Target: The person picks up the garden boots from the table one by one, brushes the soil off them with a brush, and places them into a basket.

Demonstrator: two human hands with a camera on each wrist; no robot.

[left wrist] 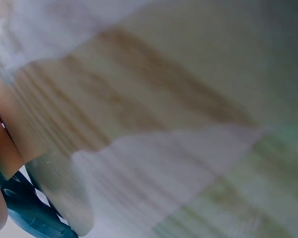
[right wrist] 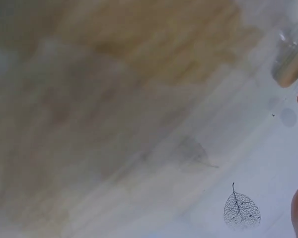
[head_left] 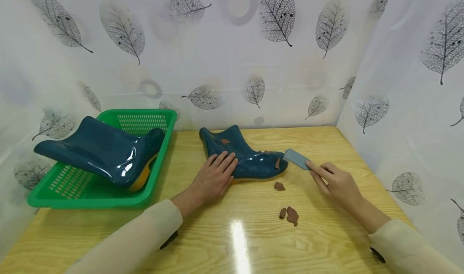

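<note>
A dark blue rubber boot (head_left: 259, 167) with a yellow sole lies on its side on the wooden table, its toe to the right. My left hand (head_left: 214, 177) rests with extended fingers on the boot near the ankle. Between thumb and fingers, my right hand (head_left: 337, 183) pinches a grey flat scraper (head_left: 298, 159), whose far end is at the boot's toe; whether it touches cannot be made out. Brown flakes, like dried mud or clay, cling to the boot's toe, instep and shaft. Several loose brown pieces (head_left: 292, 216) lie on the table in front. Both wrist views are mostly blurred.
At the left stands a green plastic basket (head_left: 90, 203) with a second blue boot (head_left: 105, 151) lying in it, its shaft over the rim. A white leaf-print curtain (head_left: 224, 64) hangs behind and beside the wooden table (head_left: 203, 237).
</note>
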